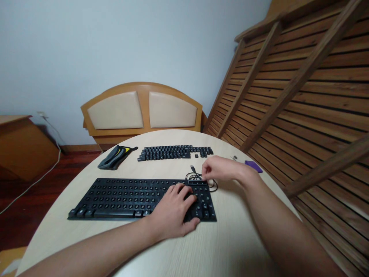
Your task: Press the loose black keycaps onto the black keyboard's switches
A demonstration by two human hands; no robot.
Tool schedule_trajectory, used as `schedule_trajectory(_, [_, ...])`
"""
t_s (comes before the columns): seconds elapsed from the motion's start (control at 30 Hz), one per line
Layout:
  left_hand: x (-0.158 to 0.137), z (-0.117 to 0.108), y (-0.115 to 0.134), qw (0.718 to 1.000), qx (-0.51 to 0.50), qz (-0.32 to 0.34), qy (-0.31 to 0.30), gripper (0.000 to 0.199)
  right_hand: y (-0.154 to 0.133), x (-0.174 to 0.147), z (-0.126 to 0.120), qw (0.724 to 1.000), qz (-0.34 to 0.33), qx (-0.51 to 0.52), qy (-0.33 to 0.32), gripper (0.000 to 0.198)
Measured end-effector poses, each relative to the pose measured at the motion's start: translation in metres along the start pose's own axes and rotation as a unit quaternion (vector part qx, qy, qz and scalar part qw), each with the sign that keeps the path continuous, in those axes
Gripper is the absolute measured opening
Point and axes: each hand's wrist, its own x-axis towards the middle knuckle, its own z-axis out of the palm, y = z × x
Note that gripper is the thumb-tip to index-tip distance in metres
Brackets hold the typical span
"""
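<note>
A black keyboard lies near the front of the round table, most of its keycaps off and bare switch posts showing. Some caps remain along its bottom row and at the number pad. My left hand lies flat over the right part of the keyboard, fingers spread. Above its top right corner, my right hand is closed with the fingertips pinched downward; whatever they hold is hidden. Just beside it, the coiled black cable with its USB plug lies behind the keyboard. Loose keycaps sit farther back in keyboard-like rows.
Black, grey and yellow gloves lie at the table's left. A purple item and small metallic bits are near the right edge. Behind the table stands a padded headboard; a slatted wooden frame leans at right.
</note>
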Motion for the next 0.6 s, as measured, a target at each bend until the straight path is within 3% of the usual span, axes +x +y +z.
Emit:
schedule_trajectory(0.13, [-0.005, 0.006, -0.003, 1.0, 0.019, 0.013, -0.003, 0.047, 0.042, 0.022, 0.006, 0.983, 0.064, -0.026, 0.172, 0.023])
schedule_trajectory(0.23, [-0.006, 0.006, -0.003, 0.999, 0.038, 0.025, -0.015, 0.046, 0.066, 0.033, 0.026, 0.962, 0.111, -0.046, 0.245, 0.022])
schedule_trajectory(0.47, [-0.007, 0.007, -0.004, 0.998, 0.051, 0.029, -0.022, 0.047, 0.087, 0.045, 0.056, 0.944, 0.131, -0.065, 0.294, 0.04])
schedule_trajectory(0.6, [-0.009, 0.011, -0.005, 0.998, 0.052, 0.031, -0.012, 0.047, 0.089, 0.05, 0.057, 0.942, 0.137, -0.07, 0.298, 0.034])
